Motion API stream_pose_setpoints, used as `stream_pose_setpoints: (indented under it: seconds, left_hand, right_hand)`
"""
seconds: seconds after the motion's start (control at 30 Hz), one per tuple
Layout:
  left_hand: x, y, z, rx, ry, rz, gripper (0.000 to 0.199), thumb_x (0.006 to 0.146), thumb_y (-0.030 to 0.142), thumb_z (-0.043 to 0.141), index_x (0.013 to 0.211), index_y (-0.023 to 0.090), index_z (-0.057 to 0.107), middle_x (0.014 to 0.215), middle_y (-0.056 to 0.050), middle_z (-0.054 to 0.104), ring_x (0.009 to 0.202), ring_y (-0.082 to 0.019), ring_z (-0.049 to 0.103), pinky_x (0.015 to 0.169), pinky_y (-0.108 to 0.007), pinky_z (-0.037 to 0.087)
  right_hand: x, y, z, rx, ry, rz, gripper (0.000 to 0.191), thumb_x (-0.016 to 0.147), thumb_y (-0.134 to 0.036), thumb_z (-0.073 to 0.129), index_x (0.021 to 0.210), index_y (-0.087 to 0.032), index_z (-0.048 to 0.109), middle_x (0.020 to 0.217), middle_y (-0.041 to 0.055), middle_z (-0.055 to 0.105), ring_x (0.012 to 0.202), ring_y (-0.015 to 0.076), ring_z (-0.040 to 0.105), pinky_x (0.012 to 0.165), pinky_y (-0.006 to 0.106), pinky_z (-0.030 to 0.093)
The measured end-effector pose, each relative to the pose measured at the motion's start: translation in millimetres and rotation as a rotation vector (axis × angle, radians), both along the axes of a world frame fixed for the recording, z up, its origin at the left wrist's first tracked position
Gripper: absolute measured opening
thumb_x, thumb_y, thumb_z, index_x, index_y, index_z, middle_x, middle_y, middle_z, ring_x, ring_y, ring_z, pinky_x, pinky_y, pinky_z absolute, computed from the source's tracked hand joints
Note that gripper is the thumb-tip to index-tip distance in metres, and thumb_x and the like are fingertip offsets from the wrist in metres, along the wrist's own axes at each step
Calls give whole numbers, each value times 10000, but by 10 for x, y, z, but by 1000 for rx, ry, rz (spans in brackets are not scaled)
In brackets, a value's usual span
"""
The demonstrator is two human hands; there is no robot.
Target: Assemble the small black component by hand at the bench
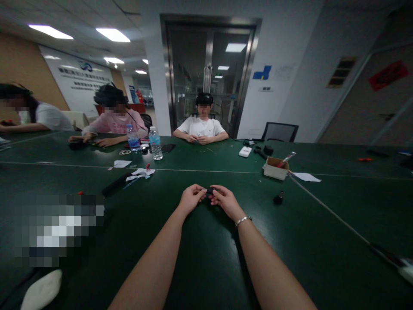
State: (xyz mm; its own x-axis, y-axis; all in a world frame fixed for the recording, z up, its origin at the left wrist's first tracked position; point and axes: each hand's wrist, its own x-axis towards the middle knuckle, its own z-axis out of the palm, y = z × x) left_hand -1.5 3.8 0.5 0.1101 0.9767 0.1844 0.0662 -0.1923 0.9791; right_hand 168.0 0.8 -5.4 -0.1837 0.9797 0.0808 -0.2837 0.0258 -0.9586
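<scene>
A small black object (209, 190) is held between my two hands above the middle of the green table (206, 267). My left hand (192, 199) pinches its left end, where a small pale tip shows at the fingertips. On the right side, my right hand (225, 200) grips the black part with thumb and fingers; a silver bracelet (243, 220) circles that wrist. What exactly the object is cannot be made out. Right of my hands, a small dark item (278, 197) stands on the tabletop.
An open box (275, 168) holding a tool sits at the right, beside white paper (306, 177). Two bottles (155, 144) and a phone (168, 148) stand back left. Crumpled paper (141, 173) lies nearer. Across the table sits a person (201, 127), with others leftward.
</scene>
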Motion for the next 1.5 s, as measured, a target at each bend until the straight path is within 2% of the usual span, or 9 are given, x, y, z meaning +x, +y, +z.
stream_pose_setpoints:
  seconds: [0.57,1.0,1.5]
  left_hand:
    - [-5,7,-6,-25,59,24,317,726,460,647,716,150,583,579,-9,613,502,-95,531,505,-213,415]
    - [-30,88,-85,-21,141,25,336,743,498,604,682,171,553,552,4,597,490,-107,531,496,-221,400]
    - [-38,51,-52,-25,181,34,349,745,526,576,683,185,531,544,24,573,497,-112,518,500,-224,376]
  right_hand:
    - [8,-22,11,13,-13,14,443,677,-302,755,1083,-171,633,729,21,664,584,99,611,586,256,554]
    - [5,-24,16,22,-10,6,434,674,-290,758,1071,-163,637,718,27,672,593,105,619,583,250,551]
    - [3,-8,-13,23,-2,12,443,664,-295,763,1069,-159,645,705,28,678,583,107,623,568,250,550]
